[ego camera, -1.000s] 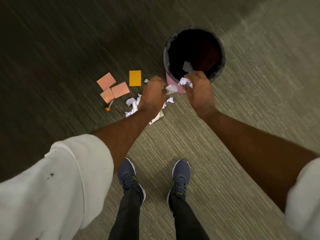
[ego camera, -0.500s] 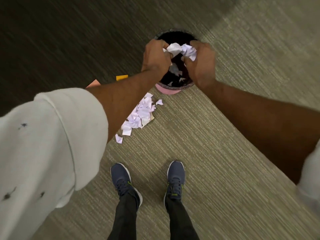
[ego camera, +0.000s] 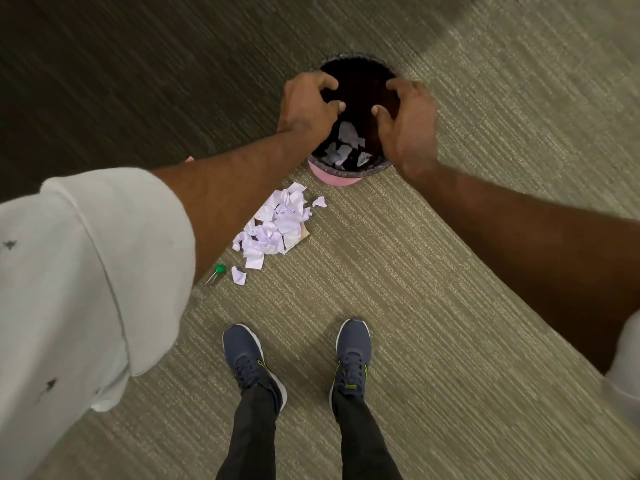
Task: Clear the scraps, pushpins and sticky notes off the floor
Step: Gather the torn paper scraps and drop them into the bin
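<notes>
Half a second ago both hands clutched wads of paper over the bin [ego camera: 334, 177]; now the left hand [ego camera: 308, 105] and right hand [ego camera: 405, 123] hover spread and empty above its mouth, with scraps [ego camera: 346, 143] lying inside. One load is done. A scrap pile [ego camera: 277, 226] remains on the floor [ego camera: 450, 271] at the bin's seven o'clock, a green pushpin [ego camera: 219, 270] beyond it

Office, by the look of it: low-pile ribbed carpet floor [ego camera: 450, 271] in beige with a darker grey band, the commercial sort. A small round pink wastebasket [ego camera: 332, 177] with a black liner stands on it, torn white paper scraps [ego camera: 277, 226] and a green-headed pushpin [ego camera: 219, 270] nearby.
</notes>
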Available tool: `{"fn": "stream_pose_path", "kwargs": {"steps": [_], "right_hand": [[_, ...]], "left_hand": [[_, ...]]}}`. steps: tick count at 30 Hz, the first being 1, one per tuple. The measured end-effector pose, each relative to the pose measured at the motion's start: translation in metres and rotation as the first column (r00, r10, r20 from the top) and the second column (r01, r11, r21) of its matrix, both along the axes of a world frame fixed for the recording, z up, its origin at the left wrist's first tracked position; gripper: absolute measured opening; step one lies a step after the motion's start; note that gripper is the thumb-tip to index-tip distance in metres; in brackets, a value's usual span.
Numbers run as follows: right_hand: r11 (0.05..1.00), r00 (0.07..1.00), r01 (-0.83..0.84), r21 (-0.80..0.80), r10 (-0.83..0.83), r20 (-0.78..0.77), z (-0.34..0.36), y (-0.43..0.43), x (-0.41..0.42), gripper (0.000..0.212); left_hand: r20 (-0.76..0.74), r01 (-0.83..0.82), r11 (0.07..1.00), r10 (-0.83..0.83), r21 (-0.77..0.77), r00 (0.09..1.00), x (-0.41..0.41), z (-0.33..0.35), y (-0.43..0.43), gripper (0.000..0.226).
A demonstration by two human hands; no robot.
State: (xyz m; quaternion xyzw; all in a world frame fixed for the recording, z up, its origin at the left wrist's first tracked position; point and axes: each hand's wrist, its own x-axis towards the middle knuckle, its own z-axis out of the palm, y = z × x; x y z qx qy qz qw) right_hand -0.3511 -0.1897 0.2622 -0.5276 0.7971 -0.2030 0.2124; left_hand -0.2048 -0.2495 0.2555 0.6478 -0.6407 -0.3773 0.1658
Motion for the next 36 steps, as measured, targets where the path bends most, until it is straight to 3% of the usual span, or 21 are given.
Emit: {"fn": "stream_pose_path", "kwargs": {"steps": [7,17,27,31,36], "right_hand": [[0.978,0.98,-0.196,0.069,0.197,-0.002,-0.026,0.044,0.036,0.039],[0.806,0.839,-0.529,0.265,0.544,0.021,-0.102,0.125,0.116,0.048],[0.67,0.731,-0.634,0.386,0.682,0.018,-0.184,0.15,0.156,0.05],[0.65,0.703,-0.661,0.375,0.711,0.007,-0.222,0.146,0.16,0.049],[0.622,0.674,-0.658,0.425,0.738,-0.035,-0.271,0.139,0.166,0.056]], "left_hand": [[0.032,0.041,0.996,-0.043,0.081,0.999,0.059,-0.032,0.052,0.028],[0.148,-0.007,0.986,-0.018,0.168,0.989,0.161,-0.108,0.135,0.035],[0.135,-0.073,0.969,0.042,0.235,0.99,0.211,-0.182,0.194,0.029],[0.152,-0.035,0.948,-0.014,0.316,0.988,0.218,-0.221,0.199,0.046],[0.185,0.1,0.957,-0.154,0.273,0.971,0.21,-0.271,0.189,0.045]]}}
